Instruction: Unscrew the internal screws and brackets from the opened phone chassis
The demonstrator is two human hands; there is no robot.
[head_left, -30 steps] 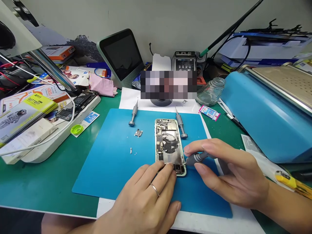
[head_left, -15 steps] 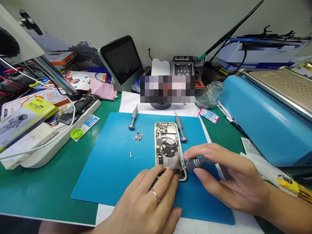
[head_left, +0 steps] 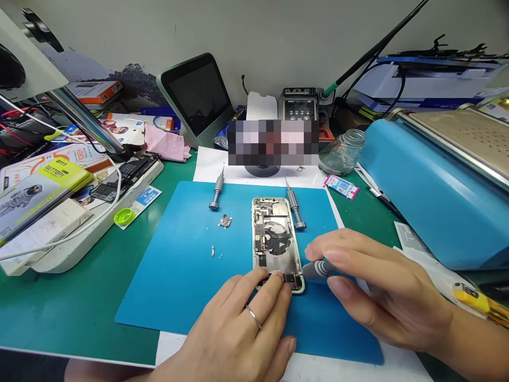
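Phone [head_left: 273, 241] on mat [head_left: 170, 286] | mat over paper [head_left: 318, 366], worktop [head_left: 59, 313] | one screwdriver [head_left: 217, 192] left of phone, another screwdriver [head_left: 295, 206] right | jar [head_left: 342, 154] behind mat

Soft, even light.
We note edge stretching, glints on the metal pole [head_left: 85, 122], a pixelated patch [head_left: 273, 142] mid-frame.

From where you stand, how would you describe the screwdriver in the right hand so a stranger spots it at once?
Find the blue mat, then the opened phone on it. By the phone's near right corner is a grey screwdriver in the right hand, tip toward the phone. Only it is held; the screwdriver left of the phone and the one along its right side lie untouched.
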